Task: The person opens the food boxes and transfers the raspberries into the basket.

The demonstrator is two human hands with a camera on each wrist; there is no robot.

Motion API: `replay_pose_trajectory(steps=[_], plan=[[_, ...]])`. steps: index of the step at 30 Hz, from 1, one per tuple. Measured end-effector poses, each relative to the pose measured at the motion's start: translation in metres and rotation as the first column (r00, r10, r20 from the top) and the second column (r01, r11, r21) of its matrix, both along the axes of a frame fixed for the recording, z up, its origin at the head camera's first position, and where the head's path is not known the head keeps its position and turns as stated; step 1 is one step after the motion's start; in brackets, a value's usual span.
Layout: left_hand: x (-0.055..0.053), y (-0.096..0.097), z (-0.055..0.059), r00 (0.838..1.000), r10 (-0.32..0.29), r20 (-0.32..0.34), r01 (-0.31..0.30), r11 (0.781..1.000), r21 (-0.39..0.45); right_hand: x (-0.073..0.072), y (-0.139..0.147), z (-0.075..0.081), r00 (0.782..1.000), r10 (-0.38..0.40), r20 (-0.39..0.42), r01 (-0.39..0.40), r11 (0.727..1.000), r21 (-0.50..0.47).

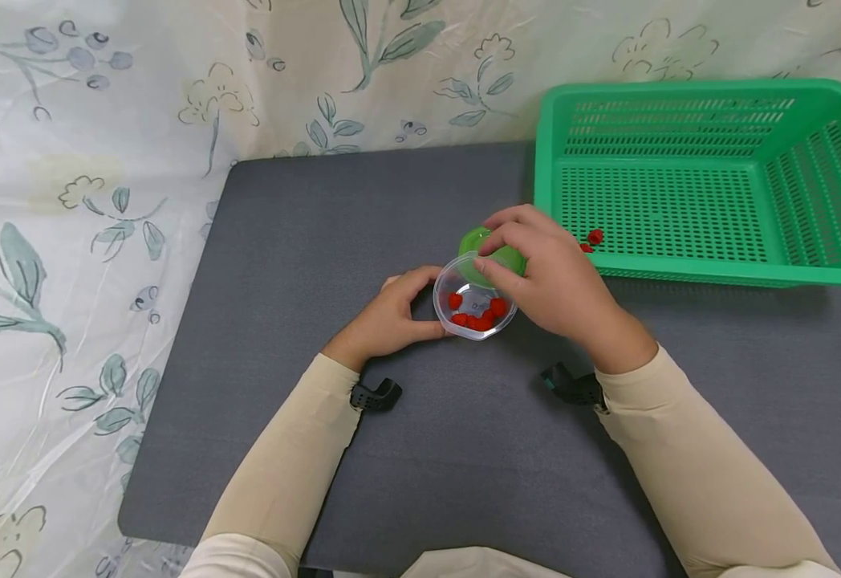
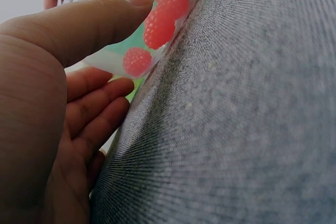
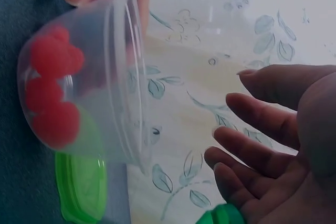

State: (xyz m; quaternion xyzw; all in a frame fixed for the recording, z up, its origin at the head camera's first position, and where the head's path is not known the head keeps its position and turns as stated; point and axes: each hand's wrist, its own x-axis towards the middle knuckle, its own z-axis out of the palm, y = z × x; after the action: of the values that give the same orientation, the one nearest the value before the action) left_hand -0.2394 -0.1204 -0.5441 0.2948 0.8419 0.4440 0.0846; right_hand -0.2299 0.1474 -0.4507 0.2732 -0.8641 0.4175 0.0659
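A clear plastic bowl (image 1: 474, 301) stands on the grey table with several red raspberries (image 1: 480, 322) lying in its bottom. My left hand (image 1: 395, 317) grips its left side, thumb at the near side and fingers round the far side. Over the bowl's right edge hovers my right hand (image 1: 554, 277); in the right wrist view its fingers (image 3: 252, 150) are loosely bent and hold nothing. Just behind the bowl, a green lid (image 1: 473, 240) lies on the table, partly covered by the right hand in the head view.
A green slotted basket (image 1: 717, 273) stands at the back right, near my right hand. Red raspberries (image 1: 595, 237) show in its near left corner, partly behind the hand. Flower-patterned cloth (image 1: 218, 104) hangs behind the table and at its left.
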Motion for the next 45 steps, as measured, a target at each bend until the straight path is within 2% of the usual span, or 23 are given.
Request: replay_pose_trajectory(steps=[5,9,18,22,25,30,33,39,45], plan=[[-0.001,0.0,0.0,1.0,-0.007,-0.011,0.007,1.0,0.0,0.002,-0.006,-0.005,0.999,0.043,-0.012,-0.042,0.995,0.088],[-0.001,0.001,0.0,1.0,-0.008,-0.011,0.008,1.0,0.003,0.003,-0.009,-0.008,0.998,0.061,-0.02,-0.058,0.991,0.123],[-0.001,-0.001,0.0,0.999,-0.009,-0.036,0.009,1.0,0.008,-0.001,-0.014,-0.021,0.989,0.109,0.101,-0.126,0.974,0.187],[-0.001,0.0,0.0,0.999,-0.007,-0.039,0.008,1.0,0.005,-0.001,-0.015,-0.027,0.989,0.088,0.122,-0.116,0.961,0.25],[-0.001,0.0,-0.001,0.999,-0.006,-0.04,0.006,1.0,0.0,-0.002,-0.017,-0.03,0.984,0.061,0.169,-0.107,0.954,0.279],[-0.001,0.0,0.0,1.0,0.0,-0.031,-0.001,1.0,-0.015,-0.005,-0.018,-0.035,0.958,0.013,0.288,-0.115,0.932,0.343],[-0.001,0.0,-0.001,1.0,-0.002,-0.022,0.001,1.0,-0.017,-0.006,-0.018,-0.038,0.944,-0.015,0.328,-0.114,0.923,0.369],[-0.001,0.0,-0.002,1.0,0.001,-0.007,-0.001,1.0,-0.001,-0.007,-0.017,-0.039,0.936,-0.046,0.349,-0.097,0.92,0.38],[-0.001,0.0,0.001,1.0,-0.001,-0.012,0.001,1.0,-0.008,-0.007,-0.016,-0.039,0.939,-0.036,0.342,-0.101,0.921,0.375]])
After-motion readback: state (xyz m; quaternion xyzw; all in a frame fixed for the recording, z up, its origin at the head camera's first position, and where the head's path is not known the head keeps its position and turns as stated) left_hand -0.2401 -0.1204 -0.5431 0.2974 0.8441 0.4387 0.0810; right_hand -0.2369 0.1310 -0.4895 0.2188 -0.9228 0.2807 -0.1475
